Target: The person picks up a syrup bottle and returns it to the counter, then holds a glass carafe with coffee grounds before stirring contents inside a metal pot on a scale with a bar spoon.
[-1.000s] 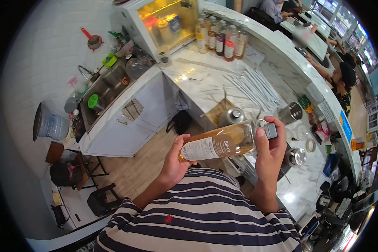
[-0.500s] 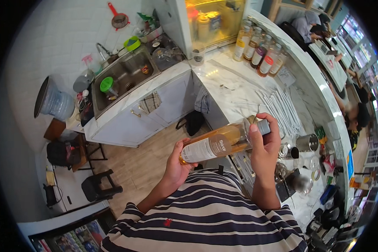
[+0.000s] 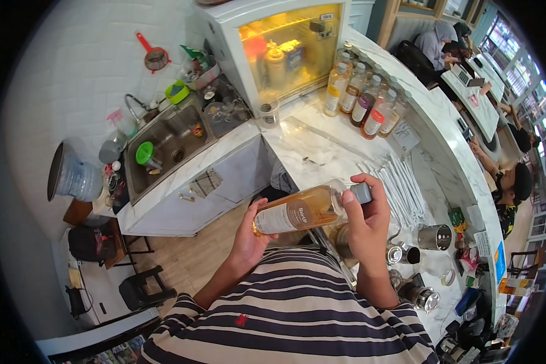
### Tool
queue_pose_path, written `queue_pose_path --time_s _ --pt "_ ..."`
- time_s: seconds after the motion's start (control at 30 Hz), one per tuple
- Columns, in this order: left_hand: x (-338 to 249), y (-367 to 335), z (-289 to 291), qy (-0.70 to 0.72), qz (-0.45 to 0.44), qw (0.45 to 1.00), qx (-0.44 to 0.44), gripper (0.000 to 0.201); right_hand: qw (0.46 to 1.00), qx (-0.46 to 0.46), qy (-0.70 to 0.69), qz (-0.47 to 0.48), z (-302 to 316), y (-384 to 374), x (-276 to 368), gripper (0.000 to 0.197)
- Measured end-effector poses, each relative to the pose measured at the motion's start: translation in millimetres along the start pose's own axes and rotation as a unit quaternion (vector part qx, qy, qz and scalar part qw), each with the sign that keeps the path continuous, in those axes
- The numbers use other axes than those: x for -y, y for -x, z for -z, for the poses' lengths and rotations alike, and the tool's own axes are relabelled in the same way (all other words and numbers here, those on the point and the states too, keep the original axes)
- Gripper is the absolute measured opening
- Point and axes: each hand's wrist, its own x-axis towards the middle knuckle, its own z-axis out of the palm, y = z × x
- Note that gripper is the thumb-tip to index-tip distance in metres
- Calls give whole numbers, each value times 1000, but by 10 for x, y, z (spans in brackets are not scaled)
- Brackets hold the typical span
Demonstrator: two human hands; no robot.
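Note:
A clear syrup bottle (image 3: 294, 212) with amber liquid, a white-and-brown label and a grey cap lies nearly level in front of my striped shirt, its base to the left. Around the base wrap the fingers of my left hand (image 3: 249, 238). At the neck, just below the cap, my right hand (image 3: 370, 224) grips it with the thumb on top. Beyond the right hand, many thin white wrapped straws (image 3: 397, 188) lie spread over the marble counter (image 3: 321, 142). Several similar bottles (image 3: 365, 100) with coloured labels stand upright at the counter's back.
A lit glass-door cabinet (image 3: 291, 54) stands behind the counter, with a clear plastic cup (image 3: 269, 111) at its corner. To the left is a steel sink (image 3: 179, 136). Metal cups and a steel canister (image 3: 435, 237) crowd the right side. Several people sit beyond the raised ledge.
The view has shifted, showing more of the lit cabinet. Both hands keep hold of the bottle, which now appears slightly more to the left and closer to level.

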Motion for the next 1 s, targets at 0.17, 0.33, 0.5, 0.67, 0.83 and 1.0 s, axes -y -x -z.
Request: queue_pose_path --time_s 0.17,0.33,0.5,0.67,0.83,1.0 --pt "122 -396 -183 -4 30 1000 5 37 997 -64 -10 -33 202 -156 -96 24" --pt "65 -882 -308 -57 64 996 35 37 990 -116 57 -61 403 -274 -263 20" --pt "-24 -1361 -459 -118 98 987 57 41 972 -193 97 -88 379 -438 -317 20" --pt "-204 -1985 -553 -162 139 970 112 45 957 -247 122 -90 205 -753 -332 19" --pt "-157 -2676 -677 -178 151 963 138 50 937 -240 251 -20 -8 -1263 -288 21" --pt "-98 -3301 -745 -167 221 942 187 54 904 -212 369 -21 -226 -1941 -338 25"
